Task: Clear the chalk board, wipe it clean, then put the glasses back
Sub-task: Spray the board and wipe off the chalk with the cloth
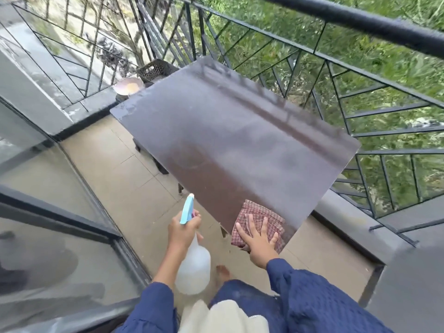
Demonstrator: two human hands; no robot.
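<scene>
Your right hand (258, 239) lies flat with fingers spread wide, pressing a red checked cloth (260, 211) onto the near corner of the chalk board (228, 140), a dark brown panel with pale smears that lies flat over dark legs. Your left hand (182, 229), just off the chalk board's near left edge, is wrapped round the neck of a translucent spray bottle (193, 267) with a blue nozzle. Past the chalk board's far left corner sit 1 dark perforated basket (156, 70) and 1 shallow bowl (128, 86), and a black metal railing (360, 22) runs along its far and right sides.
</scene>
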